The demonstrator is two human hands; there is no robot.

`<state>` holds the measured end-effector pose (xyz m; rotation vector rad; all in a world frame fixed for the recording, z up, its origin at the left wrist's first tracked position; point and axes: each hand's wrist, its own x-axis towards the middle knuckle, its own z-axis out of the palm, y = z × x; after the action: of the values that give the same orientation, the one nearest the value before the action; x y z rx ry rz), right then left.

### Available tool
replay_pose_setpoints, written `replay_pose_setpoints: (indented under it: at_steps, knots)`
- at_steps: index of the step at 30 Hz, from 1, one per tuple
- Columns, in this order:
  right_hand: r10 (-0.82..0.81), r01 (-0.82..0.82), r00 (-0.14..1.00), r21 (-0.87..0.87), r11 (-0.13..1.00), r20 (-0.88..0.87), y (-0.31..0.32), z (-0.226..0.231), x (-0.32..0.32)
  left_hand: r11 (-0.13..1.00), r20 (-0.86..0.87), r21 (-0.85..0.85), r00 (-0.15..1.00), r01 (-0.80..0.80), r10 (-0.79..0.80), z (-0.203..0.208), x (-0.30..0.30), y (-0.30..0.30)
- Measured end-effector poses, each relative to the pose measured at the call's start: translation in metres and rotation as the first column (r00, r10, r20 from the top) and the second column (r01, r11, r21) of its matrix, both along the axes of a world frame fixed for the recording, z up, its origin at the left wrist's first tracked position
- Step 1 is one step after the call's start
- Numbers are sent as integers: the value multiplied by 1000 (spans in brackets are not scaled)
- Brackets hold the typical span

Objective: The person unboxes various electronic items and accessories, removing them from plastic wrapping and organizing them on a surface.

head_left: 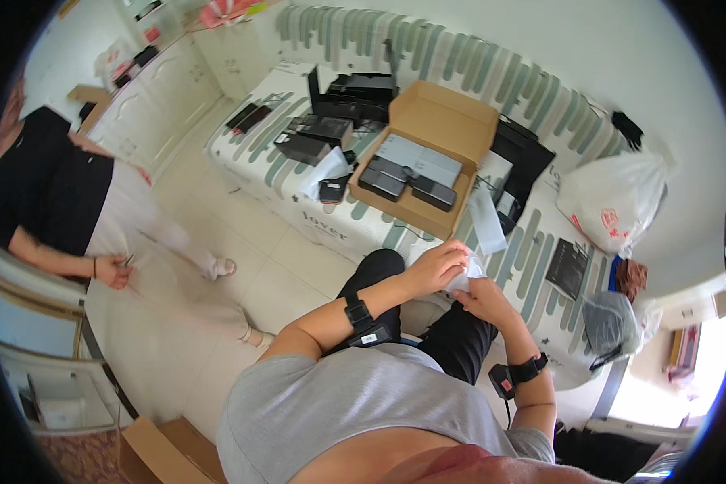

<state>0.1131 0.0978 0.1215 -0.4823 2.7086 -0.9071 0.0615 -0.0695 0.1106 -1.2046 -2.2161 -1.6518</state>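
Both my hands meet over the near edge of the sofa, fingers closed on a small white, translucent wrapper [469, 273]. My left hand [437, 268] grips it from the left and above; my right hand [486, 302] pinches it from the right and below. What the wrapper contains, if anything, I cannot make out. Just beyond my hands stands an open brown cardboard box [445, 103], its lid folded back. Inside lie a flat grey box [419, 158] and two dark oblong boxes, one at the left [383, 178] and one at the right [433, 194].
Black boxes [306, 139], an open black case [355, 97] and a flat black box [569, 268] lie on the patterned sofa cover [528, 262]. A white plastic bag [617, 202] sits at the right. Another person [64, 185] stands at the left. An empty-looking carton [165, 448] is behind me.
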Motion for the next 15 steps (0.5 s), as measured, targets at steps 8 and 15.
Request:
replay_pose_setpoints:
  at_steps: [8, 15]
  knots:
    - [-63, 53, 997, -200, 978, -44, 5, 14, -11, 998, 252, 68, 967, 6, -23, -13, -12, -19]
    - [-109, 116, 993, -362, 925, 38, 0, 20, -1, 947, 562, 178, 763, 266, -320, -24, -5, -8]
